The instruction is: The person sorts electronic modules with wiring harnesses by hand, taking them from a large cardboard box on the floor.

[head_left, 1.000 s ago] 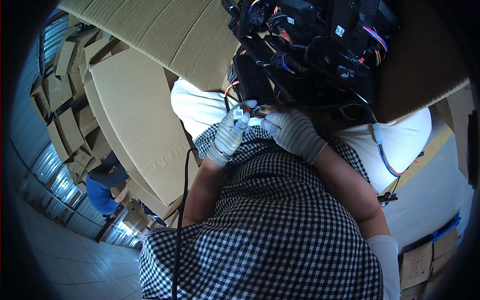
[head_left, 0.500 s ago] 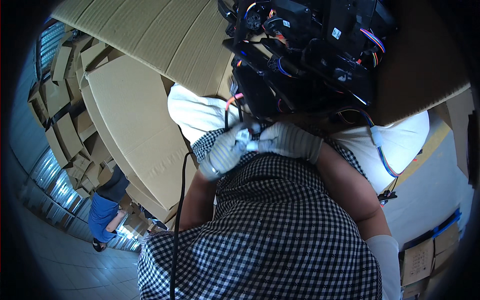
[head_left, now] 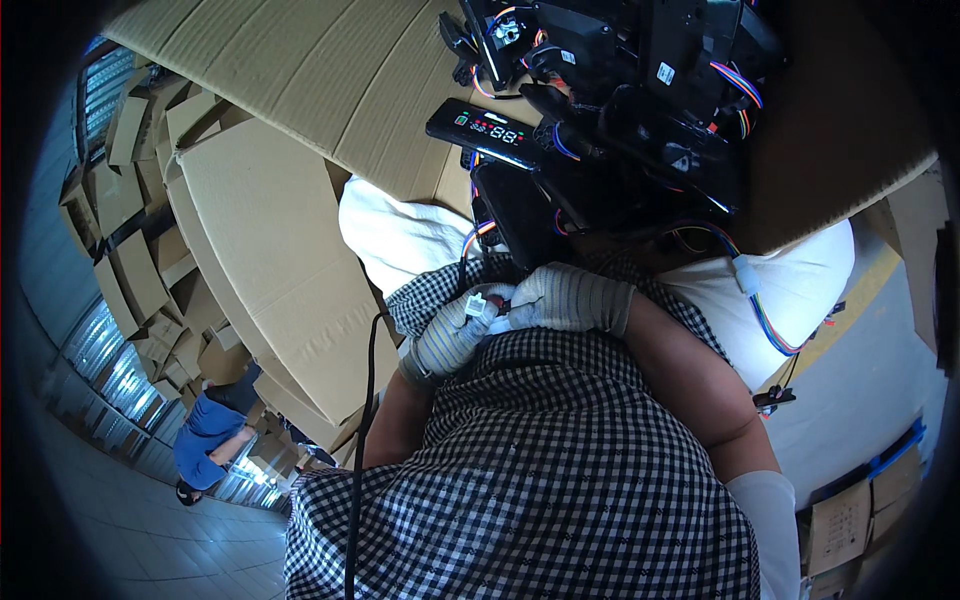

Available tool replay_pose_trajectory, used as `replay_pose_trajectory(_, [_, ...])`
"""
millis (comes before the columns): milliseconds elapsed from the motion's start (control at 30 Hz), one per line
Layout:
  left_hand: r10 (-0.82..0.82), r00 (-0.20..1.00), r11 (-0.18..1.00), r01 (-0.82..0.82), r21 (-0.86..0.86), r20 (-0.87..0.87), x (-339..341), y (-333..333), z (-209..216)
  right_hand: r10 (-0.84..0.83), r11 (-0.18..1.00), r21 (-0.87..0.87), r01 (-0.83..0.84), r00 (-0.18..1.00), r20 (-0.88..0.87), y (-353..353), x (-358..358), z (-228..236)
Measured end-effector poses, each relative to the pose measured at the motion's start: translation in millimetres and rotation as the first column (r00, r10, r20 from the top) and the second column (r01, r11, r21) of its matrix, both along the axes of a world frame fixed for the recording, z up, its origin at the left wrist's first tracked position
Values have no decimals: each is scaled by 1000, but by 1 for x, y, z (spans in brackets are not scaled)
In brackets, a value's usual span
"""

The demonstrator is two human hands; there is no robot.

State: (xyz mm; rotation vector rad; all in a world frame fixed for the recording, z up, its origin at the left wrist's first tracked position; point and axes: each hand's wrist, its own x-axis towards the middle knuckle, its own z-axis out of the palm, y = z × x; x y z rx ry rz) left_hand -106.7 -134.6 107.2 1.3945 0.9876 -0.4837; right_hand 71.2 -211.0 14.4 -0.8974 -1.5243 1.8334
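In front of my checked apron both hands meet, in striped knit gloves. My left hand (head_left: 445, 338) is closed around a white plastic wire connector (head_left: 476, 305), which pokes out between its fingers. Against it, my right hand (head_left: 575, 298) has its fingertips pinched together. What they pinch is mostly hidden; a bit of red shows between the hands. Coloured wires (head_left: 480, 233) run up from my left hand toward the black units. Above lies a slim black display panel (head_left: 485, 133), its face showing small coloured marks and digits.
Black plastic units (head_left: 640, 130) with coloured wires are heaped in an open cardboard box (head_left: 390, 90) ahead. A wire bundle with a white connector (head_left: 746, 276) hangs over my right leg. Stacked cartons (head_left: 140, 270) and a person in blue (head_left: 208, 440) are at the left. A black cable (head_left: 362, 450) hangs beside me.
The display panel has turned so its face shows. My hands have shifted slightly and remain together, the white connector now clearer in my left. The person in blue has bent lower.
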Motion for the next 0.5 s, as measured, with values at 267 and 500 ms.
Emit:
replay_pose_trajectory(267, [99,994,995,-99,20,44,-5,-7,-7,-31,999,-44,32,999,26,0,3,8])
replay_pose_trajectory(500, [10,990,984,-35,175,143,0,-7,-10,-330,917,231,325,944,-20,-13,8,3])
